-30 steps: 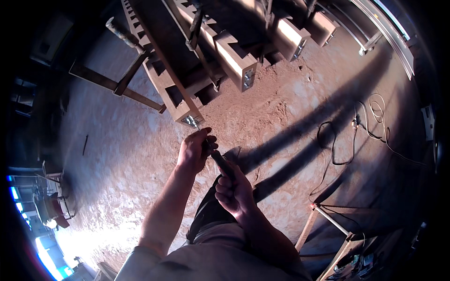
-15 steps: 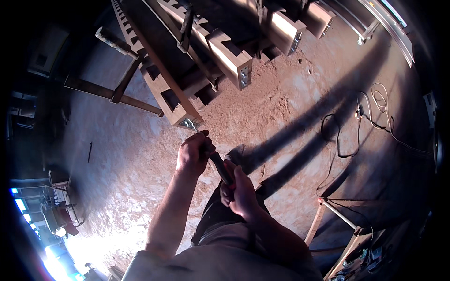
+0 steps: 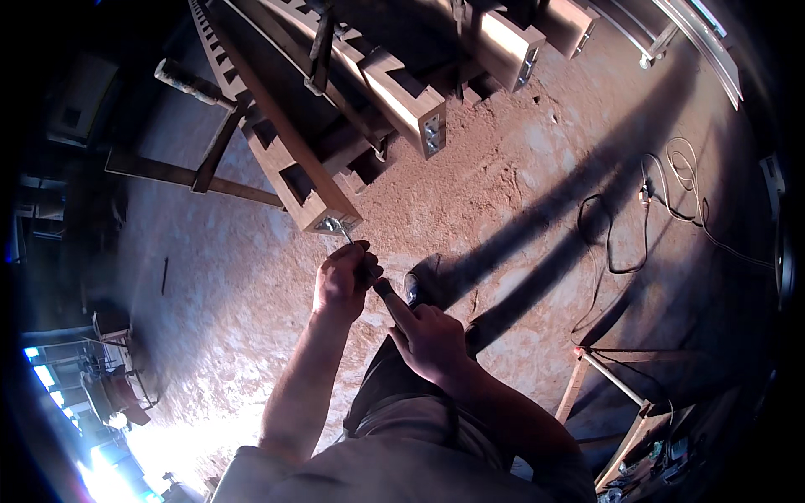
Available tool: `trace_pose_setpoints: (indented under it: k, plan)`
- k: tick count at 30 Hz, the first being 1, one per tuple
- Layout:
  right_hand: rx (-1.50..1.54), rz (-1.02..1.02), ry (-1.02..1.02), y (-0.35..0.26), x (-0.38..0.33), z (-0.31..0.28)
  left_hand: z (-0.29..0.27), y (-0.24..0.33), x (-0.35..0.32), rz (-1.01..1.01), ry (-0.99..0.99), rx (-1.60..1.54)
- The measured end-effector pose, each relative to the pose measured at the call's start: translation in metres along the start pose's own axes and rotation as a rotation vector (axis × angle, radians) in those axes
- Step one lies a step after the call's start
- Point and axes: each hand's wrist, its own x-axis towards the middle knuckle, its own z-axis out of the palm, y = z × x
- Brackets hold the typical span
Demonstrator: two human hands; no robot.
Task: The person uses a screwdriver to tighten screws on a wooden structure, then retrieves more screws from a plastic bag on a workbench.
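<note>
A screwdriver (image 3: 392, 303) with a dark handle slants up to the metal fitting (image 3: 331, 225) in the near end of a notched wooden beam (image 3: 334, 201). Its shaft meets that fitting; the very tip is too small to make out. My left hand (image 3: 340, 281) is closed around the shaft, just below the beam's end. Lower and to the right, my right hand (image 3: 432, 342) grips the handle, its thumb lying along it and its palm hiding the butt.
More wooden beams (image 3: 411, 109) with metal end fittings lie alongside to the right, propped on dark trestles (image 3: 226, 178). A cable (image 3: 646, 194) snakes over the dusty floor at right. A wooden frame (image 3: 616, 381) stands at lower right. My shoe (image 3: 412, 287) is below the beams.
My right hand has turned on the handle; its knuckles now face up and the red part is covered. The left hand keeps its hold on the shaft. The view has shifted slightly.
</note>
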Motion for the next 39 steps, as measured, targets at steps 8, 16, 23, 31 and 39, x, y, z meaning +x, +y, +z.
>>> trace_pose_setpoints:
  k: [8,16,23,31,39]
  plan:
    - [0.302,0.198,-0.057,-0.034,-0.003,-0.006,0.000,0.000,0.002,0.015,0.010,-0.068]
    - [1.144,0.524,-0.297,-0.016,-0.002,-0.012,0.002,-0.002,-0.001,0.008,-0.009,-0.065]
    - [0.562,0.292,-0.238,-0.011,0.002,-0.015,0.000,0.000,0.006,0.031,0.021,-0.053]
    - [0.964,0.528,-0.073,-0.030,-0.004,-0.005,-0.010,0.003,0.010,0.021,-0.039,-0.035]
    - [-0.786,-0.417,0.107,-0.042,-0.006,0.001,-0.012,0.010,0.006,-0.080,-0.112,-0.132]
